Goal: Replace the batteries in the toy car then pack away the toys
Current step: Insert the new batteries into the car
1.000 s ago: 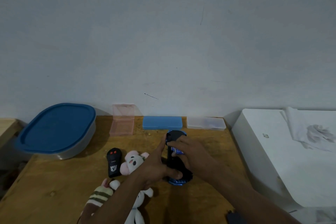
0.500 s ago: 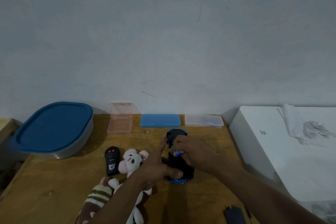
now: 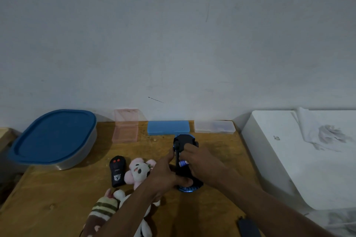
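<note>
A black and blue toy car [image 3: 183, 141] lies upside down on the wooden table [image 3: 57, 198]. My left hand [image 3: 166, 174] grips the car's left side, thumb across its near end. My right hand [image 3: 202, 161] rests over the car's underside, fingers pinching a small blue and white battery [image 3: 183, 163]. A black remote [image 3: 117, 170] with two red buttons lies left of the car. A pink and white plush [image 3: 139, 171] lies beside the remote, and a brown striped plush [image 3: 104, 209] sits nearer me, partly under my left forearm.
A large container with a blue lid [image 3: 52, 138] stands at the back left. An open pink box [image 3: 126, 131], a blue box [image 3: 167, 127] and a clear box [image 3: 214, 126] line the wall. A white appliance [image 3: 289, 159] with a cloth [image 3: 323, 131] stands right. A small black piece [image 3: 248, 227] lies near the front edge.
My right hand has shifted slightly on the car's underside and holds the battery at the middle of the car. My left hand keeps its grip on the car.
</note>
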`<state>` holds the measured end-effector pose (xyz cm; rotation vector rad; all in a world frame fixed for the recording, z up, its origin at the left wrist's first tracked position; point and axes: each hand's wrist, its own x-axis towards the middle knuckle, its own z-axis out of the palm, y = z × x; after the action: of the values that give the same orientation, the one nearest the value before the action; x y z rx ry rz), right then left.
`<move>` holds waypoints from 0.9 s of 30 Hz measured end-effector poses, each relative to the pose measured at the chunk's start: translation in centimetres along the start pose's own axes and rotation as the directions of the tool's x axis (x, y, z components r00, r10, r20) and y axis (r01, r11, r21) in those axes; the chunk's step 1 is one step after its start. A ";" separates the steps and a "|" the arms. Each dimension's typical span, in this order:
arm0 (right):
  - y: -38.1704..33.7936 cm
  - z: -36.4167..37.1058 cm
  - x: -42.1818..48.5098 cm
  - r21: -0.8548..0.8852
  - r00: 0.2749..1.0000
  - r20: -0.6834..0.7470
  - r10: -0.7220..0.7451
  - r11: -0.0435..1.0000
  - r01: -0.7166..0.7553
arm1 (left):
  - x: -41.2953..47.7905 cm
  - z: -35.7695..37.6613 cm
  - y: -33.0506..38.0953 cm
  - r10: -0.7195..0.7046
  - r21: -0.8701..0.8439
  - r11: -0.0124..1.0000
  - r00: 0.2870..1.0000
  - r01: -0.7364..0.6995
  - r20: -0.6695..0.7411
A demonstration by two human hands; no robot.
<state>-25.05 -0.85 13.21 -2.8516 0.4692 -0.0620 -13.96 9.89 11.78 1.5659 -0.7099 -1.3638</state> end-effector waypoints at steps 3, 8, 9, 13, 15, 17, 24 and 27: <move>0.0 0.0 0.4 0.013 0.999 0.035 0.022 1.000 -0.023 | 0.2 -0.2 -0.7 -0.033 -0.056 0.998 0.999 0.032 -0.014; -0.1 -1.7 0.9 0.269 0.949 -0.116 0.294 0.929 -0.255 | 0.7 -1.0 -0.7 -0.029 -0.127 0.992 1.000 0.028 -0.002; -0.1 -2.3 0.8 0.395 0.910 -0.143 0.390 0.865 -0.309 | 0.7 -1.2 -0.7 -0.024 -0.131 0.991 1.000 0.023 -0.003; 0.7 -4.3 0.4 0.718 0.875 0.015 0.483 0.604 -0.345 | 1.3 -1.9 -1.3 -0.031 -0.160 0.987 1.000 0.031 0.000; 1.1 -4.6 0.0 0.695 0.888 0.132 0.440 0.598 -0.399 | 1.4 -2.1 -1.6 -0.023 -0.145 0.989 1.000 0.024 0.010; 1.4 -4.4 -0.5 0.612 0.906 0.194 0.375 0.676 -0.411 | 1.6 -2.3 -1.8 -0.017 -0.126 0.992 1.000 0.019 0.016; 1.4 -3.9 -0.8 0.525 0.929 0.143 0.340 0.770 -0.362 | 2.3 -2.8 -1.8 -0.017 -0.096 0.995 1.000 0.019 0.016; 1.5 -3.9 -0.8 0.553 0.937 0.149 0.317 0.759 -0.345 | 2.2 -3.0 -1.7 -0.018 -0.085 0.996 1.000 0.019 0.014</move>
<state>-26.56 -2.90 16.65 -2.1384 0.7890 -0.0584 -10.82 9.45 9.14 1.5009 -0.6389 -1.4014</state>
